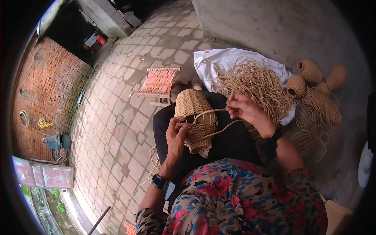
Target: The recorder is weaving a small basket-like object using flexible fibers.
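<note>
A half-woven straw basket (192, 100) rests on my lap over dark trousers, with exposed ribs and a narrower lower part. My left hand (176, 135) is pinched at the basket's left side on a strand, its fingertips partly hidden. Out to the right of the basket, my right hand (246, 109) pinches a twisted straw cord (215, 110) that runs across to the weave. A second length of cord (222, 129) loops below it toward the basket's lower part.
A woven-seat stool (160, 80) stands ahead. A white sack (207, 64) holds loose cord (250, 86); finished baskets (309, 70) and cord bundles (321, 105) lie at right on the floor. A brick wall (47, 74), green tub (58, 143) and concrete wall (274, 23) border the paving.
</note>
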A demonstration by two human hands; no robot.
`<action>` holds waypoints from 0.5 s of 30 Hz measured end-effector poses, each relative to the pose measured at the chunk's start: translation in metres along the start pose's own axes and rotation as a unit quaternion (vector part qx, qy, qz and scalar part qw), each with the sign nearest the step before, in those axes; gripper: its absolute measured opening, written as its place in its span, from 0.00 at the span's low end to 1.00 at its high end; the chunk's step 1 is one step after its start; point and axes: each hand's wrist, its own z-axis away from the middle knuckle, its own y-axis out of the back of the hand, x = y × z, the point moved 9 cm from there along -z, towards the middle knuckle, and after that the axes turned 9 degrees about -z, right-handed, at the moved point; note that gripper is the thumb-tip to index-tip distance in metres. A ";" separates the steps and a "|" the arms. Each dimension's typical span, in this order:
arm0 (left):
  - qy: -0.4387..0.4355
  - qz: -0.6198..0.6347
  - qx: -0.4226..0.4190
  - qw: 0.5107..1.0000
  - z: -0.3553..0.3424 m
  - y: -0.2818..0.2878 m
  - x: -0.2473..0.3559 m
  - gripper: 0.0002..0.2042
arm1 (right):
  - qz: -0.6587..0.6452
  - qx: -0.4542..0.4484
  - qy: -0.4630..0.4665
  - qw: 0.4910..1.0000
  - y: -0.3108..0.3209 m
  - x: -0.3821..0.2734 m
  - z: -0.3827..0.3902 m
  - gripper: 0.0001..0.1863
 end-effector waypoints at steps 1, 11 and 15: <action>-0.003 0.002 -0.003 1.000 0.002 -0.001 0.002 0.11 | 0.028 -0.012 -0.012 0.999 -0.025 0.005 -0.003 0.06; -0.009 0.047 0.021 0.999 0.008 0.003 -0.011 0.14 | 0.643 0.144 0.279 0.698 -0.108 0.020 -0.013 0.10; -0.005 0.065 0.031 0.997 0.009 0.005 -0.014 0.15 | 0.668 0.127 0.275 0.680 -0.109 0.026 -0.022 0.11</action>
